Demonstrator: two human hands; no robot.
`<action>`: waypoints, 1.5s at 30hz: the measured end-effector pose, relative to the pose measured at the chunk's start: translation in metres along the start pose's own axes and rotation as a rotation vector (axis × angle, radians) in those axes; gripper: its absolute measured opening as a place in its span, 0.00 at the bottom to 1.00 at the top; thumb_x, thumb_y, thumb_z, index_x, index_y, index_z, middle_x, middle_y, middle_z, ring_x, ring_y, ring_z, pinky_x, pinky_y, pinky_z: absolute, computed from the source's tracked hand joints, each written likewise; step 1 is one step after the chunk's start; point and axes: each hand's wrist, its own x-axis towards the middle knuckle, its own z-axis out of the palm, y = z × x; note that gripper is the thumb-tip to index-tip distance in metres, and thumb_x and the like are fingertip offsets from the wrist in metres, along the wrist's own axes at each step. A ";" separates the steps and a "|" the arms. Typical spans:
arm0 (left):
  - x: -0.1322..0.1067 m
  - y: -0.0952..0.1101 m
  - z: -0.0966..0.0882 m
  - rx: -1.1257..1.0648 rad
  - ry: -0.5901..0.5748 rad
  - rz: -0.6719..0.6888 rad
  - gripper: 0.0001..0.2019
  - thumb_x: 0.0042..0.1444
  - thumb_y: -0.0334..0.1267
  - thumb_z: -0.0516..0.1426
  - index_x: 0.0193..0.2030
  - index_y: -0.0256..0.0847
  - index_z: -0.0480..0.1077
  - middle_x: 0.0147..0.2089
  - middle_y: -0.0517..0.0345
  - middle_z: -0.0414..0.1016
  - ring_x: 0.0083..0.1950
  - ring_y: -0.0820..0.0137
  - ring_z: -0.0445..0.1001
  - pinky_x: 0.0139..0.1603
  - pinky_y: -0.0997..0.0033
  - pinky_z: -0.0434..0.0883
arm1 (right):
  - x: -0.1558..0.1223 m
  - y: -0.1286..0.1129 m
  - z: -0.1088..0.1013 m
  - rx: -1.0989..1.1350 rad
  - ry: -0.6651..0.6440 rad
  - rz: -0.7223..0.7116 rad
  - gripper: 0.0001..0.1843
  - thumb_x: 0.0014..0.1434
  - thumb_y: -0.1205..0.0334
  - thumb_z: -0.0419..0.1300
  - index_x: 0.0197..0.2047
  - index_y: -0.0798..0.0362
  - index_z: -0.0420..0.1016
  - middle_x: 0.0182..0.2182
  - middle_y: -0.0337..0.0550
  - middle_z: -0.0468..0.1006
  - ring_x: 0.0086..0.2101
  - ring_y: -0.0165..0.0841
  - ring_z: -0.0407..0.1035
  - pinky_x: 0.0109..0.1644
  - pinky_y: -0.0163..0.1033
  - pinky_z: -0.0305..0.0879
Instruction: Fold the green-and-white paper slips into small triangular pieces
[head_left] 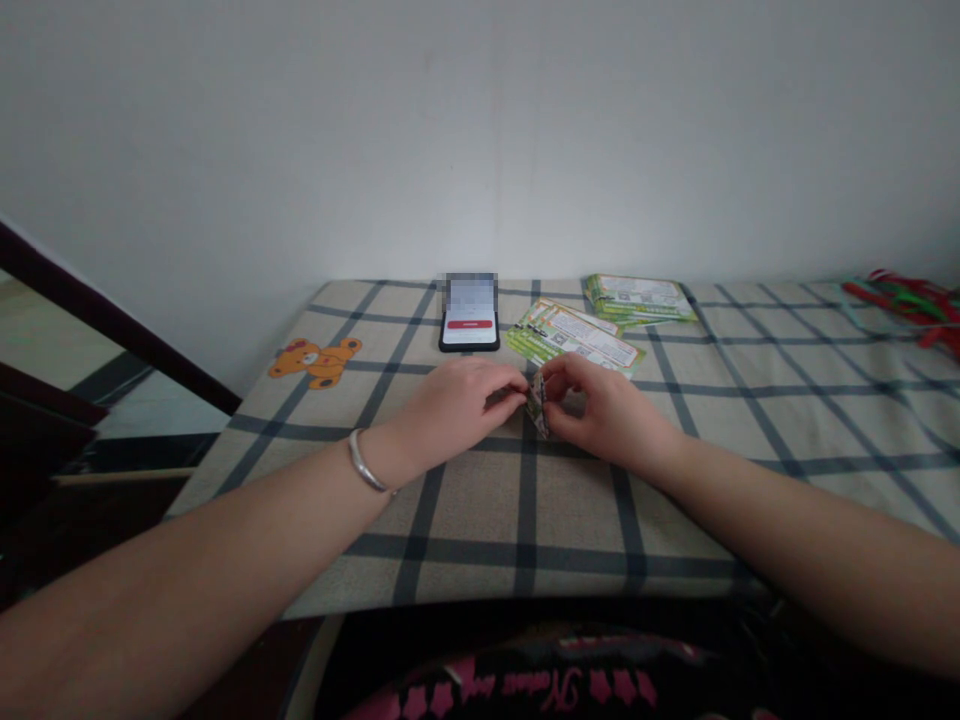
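Note:
Between my two hands, just above the checked tablecloth, is a small folded piece of printed paper point(538, 408), dark and pointed in shape. My left hand point(480, 400), with a silver bangle point(363, 462) on its wrist, pinches the paper's left side between thumb and fingers. From the other side my right hand point(589, 405) grips it, thumb below and fingers curled above. The fingers partly hide the paper, so its full fold does not show. Green printed leaflets point(574, 338) lie fanned out just beyond my right hand.
A phone point(470, 312) with a lit screen lies near the wall. Behind the fanned leaflets is a second stack of leaflets point(641, 297). A bear print point(315, 362) marks the checked cloth point(465, 540) at left. Red and green items point(911, 305) sit at the far right.

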 end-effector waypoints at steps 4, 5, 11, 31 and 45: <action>0.000 0.002 -0.001 -0.005 -0.006 -0.019 0.06 0.60 0.35 0.59 0.43 0.39 0.74 0.42 0.57 0.79 0.43 0.66 0.76 0.45 0.66 0.70 | 0.000 -0.002 -0.001 -0.052 0.031 -0.052 0.14 0.52 0.67 0.60 0.44 0.52 0.69 0.32 0.40 0.78 0.33 0.32 0.73 0.38 0.38 0.67; 0.000 0.003 -0.001 -0.011 -0.009 -0.027 0.06 0.60 0.36 0.60 0.43 0.39 0.73 0.42 0.57 0.79 0.43 0.66 0.76 0.45 0.65 0.69 | 0.000 -0.003 -0.001 -0.075 0.042 -0.075 0.13 0.52 0.67 0.60 0.44 0.53 0.69 0.32 0.40 0.78 0.33 0.33 0.73 0.39 0.39 0.67; 0.001 0.006 -0.004 -0.081 -0.056 -0.109 0.07 0.60 0.39 0.60 0.43 0.40 0.72 0.41 0.58 0.78 0.43 0.65 0.75 0.42 0.66 0.68 | 0.000 -0.004 -0.001 -0.159 0.055 -0.119 0.15 0.53 0.67 0.61 0.45 0.53 0.70 0.34 0.42 0.79 0.36 0.35 0.73 0.41 0.41 0.67; 0.003 0.011 0.003 -0.353 -0.039 -0.319 0.07 0.59 0.41 0.59 0.40 0.41 0.72 0.38 0.60 0.77 0.40 0.68 0.75 0.41 0.68 0.69 | 0.003 0.001 0.003 -0.163 0.023 -0.187 0.15 0.55 0.67 0.61 0.47 0.53 0.71 0.36 0.42 0.79 0.38 0.35 0.74 0.43 0.41 0.67; 0.001 0.010 0.001 -0.250 0.012 -0.266 0.04 0.56 0.37 0.60 0.38 0.41 0.73 0.38 0.60 0.78 0.40 0.69 0.75 0.40 0.69 0.68 | 0.003 0.001 -0.002 0.051 -0.014 -0.056 0.09 0.54 0.68 0.61 0.40 0.52 0.72 0.34 0.38 0.79 0.36 0.31 0.74 0.41 0.37 0.68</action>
